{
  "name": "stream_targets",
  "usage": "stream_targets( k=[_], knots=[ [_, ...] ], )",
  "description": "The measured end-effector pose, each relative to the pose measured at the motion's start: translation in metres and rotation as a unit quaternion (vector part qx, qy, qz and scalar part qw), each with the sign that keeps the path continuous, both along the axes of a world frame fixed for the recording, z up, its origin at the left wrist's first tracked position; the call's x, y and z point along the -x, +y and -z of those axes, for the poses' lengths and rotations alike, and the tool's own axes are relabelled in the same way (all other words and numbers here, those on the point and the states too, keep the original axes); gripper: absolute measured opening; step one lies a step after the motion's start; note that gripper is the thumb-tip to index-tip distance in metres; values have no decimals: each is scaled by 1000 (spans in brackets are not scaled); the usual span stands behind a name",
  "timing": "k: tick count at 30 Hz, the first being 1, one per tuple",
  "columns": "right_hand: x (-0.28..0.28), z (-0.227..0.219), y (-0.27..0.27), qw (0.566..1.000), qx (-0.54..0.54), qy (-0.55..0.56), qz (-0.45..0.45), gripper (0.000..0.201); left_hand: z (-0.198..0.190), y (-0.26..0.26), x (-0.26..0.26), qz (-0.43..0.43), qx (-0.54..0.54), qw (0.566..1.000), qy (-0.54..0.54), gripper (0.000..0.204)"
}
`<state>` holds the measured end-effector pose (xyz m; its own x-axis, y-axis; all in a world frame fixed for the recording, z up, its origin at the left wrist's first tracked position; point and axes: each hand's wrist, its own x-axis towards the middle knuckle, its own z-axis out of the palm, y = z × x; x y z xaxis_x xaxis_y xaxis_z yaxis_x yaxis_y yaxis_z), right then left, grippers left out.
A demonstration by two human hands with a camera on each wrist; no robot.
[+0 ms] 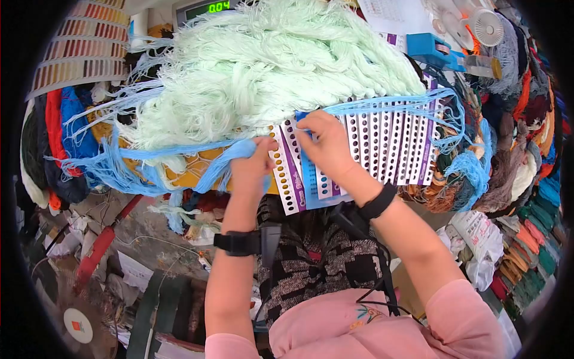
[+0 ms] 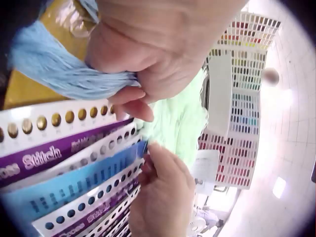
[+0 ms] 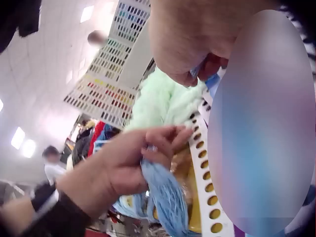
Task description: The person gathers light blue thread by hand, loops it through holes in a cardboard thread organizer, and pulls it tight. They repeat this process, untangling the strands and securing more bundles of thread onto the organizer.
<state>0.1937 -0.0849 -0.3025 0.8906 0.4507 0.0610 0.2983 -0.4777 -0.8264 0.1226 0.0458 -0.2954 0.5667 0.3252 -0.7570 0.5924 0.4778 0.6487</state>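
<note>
"What's that left hand [image 1: 251, 170] got?"

"A pale blue skein [image 2: 64, 71]. The fingers are curled around it, and the rest of the bundle spills out past the grip."

"And the right hand [image 1: 327, 143]?"

"Its fingers are bent at the top end of the blue card [image 2: 74, 177], across from the left hand's grip. I can't tell if they pinch the card or some thread."

"Heavy, that skein?"

"Light, I'd say, and limp. Its fine strands could slide apart or snag, so I'd hold the whole bundle where it's gathered, never single threads."

"And the card?"

"Probably thin and bendy. Take it by the edge nearest the right fingertips."
</note>
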Motion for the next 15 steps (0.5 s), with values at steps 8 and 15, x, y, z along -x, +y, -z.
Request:
stream_targets(
  k=[8,15],
  knots=[
    [7,8,-9,993,54,-101,-30,20,8,-2,-4,191,-136,972,-11,12],
    [27,-6,-4,978,140,-64,-144,53,-3,4,-11,85,14,995,-49,11]
  ],
)
